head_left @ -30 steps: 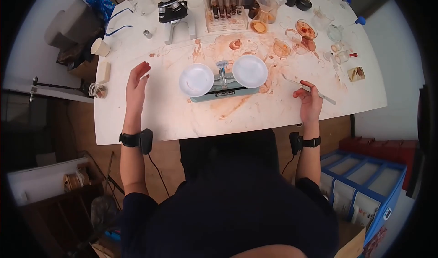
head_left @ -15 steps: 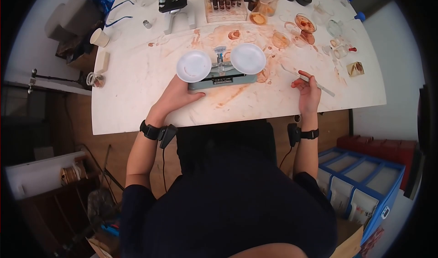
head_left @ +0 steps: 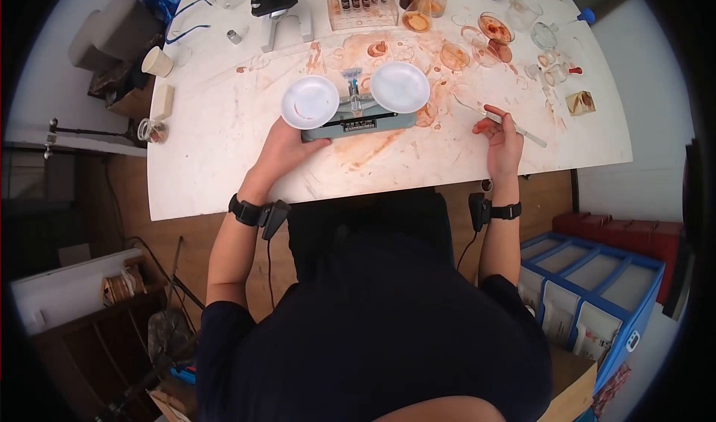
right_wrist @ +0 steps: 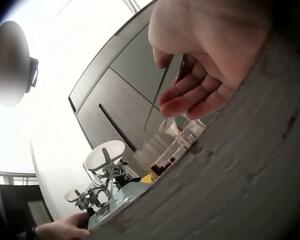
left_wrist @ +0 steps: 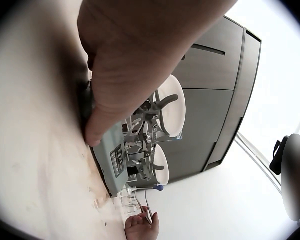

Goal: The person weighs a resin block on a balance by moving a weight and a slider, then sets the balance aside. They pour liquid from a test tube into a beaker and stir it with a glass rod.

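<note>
A green two-pan balance scale [head_left: 380, 123] stands on the stained white table, with a white pan [head_left: 309, 102] on its left and a second pan [head_left: 400, 88] on its right. My left hand [head_left: 280, 153] grips the left end of the base, thumb along the front side; its other fingers are mostly hidden. In the left wrist view that thumb [left_wrist: 97, 127] presses the base close to the tabletop. To the right, my right hand [head_left: 505, 149] holds metal tweezers [head_left: 534, 139] between thumb and fingers, tips pointing away from me. Reddish stains mark the right fingertips.
Behind the scale stand a microscope [head_left: 283, 19] and a clear rack [head_left: 365, 15] of test tubes. An orange-stained flask [head_left: 418, 20], petri dishes [head_left: 496, 26] and glassware lie at the back right. A paper cup [head_left: 157, 62] and a small jar [head_left: 153, 131] line the left edge.
My left hand has come in from the left and taken hold of the scale's left end. The right hand keeps the tweezers in nearly the same place.
</note>
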### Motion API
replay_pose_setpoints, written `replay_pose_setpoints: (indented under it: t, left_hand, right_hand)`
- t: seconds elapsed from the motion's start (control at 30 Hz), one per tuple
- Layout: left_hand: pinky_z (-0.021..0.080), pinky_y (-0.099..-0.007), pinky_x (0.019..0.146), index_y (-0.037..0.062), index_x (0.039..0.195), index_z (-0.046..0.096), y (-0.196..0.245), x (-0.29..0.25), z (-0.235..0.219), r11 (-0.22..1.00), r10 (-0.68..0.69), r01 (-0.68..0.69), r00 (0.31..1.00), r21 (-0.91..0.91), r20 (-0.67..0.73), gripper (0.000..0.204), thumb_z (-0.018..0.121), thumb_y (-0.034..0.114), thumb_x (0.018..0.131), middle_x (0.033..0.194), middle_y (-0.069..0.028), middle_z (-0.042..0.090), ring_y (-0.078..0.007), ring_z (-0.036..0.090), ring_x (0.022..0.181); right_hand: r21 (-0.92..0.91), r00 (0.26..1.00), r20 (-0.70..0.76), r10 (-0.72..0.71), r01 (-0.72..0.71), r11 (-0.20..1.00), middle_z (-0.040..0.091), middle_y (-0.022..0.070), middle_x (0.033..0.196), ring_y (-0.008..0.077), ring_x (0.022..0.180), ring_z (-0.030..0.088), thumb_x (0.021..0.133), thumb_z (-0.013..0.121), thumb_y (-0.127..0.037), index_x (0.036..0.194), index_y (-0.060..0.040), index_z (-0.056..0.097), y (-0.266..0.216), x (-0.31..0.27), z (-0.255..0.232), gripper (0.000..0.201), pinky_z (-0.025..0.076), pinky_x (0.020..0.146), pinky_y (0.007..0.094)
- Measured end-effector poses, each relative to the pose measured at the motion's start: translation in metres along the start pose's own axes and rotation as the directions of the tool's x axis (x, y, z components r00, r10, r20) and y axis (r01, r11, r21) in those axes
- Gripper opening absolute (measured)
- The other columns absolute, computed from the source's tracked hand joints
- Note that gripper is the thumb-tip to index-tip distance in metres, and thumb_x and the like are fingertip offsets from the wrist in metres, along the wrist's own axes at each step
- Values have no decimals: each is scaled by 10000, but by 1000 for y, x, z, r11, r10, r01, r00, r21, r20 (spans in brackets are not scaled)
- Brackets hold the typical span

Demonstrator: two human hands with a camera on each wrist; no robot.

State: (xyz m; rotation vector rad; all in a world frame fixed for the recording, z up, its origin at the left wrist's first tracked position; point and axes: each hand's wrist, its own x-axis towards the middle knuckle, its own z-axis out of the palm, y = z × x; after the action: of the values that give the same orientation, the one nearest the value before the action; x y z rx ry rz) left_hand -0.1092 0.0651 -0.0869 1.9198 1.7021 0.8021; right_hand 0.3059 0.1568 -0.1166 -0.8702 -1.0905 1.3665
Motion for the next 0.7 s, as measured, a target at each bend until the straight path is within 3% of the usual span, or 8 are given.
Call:
replay_pose_setpoints:
  t: [0.5, 0.7]
  left_hand:
    - [517, -417, 933, 27, 1191, 654, 7, -13, 4, 995, -82, 82, 997, 58, -1, 560, 885, 210, 714, 1183, -190, 668, -369, 637, 1080]
    - [501, -415, 944, 10, 1193, 649, 13, -27, 15, 990, -137, 135, 989, -49, -46, 531, 864, 176, 737, 1194, -183, 659, -367, 624, 1088]
  right_hand:
    - [-53, 1000, -10, 0, 0, 999, 715, 149, 875, 250, 817, 686, 1079, 461, -338, 1212, 101, 632, -1, 0, 3, 490, 537, 845, 373]
    - [-54, 999, -40, -6, 4, 999, 722, 158, 881, 249, 815, 701, 1080, 464, -331, 1195, 102, 638, -2, 0, 9, 481, 551, 833, 362]
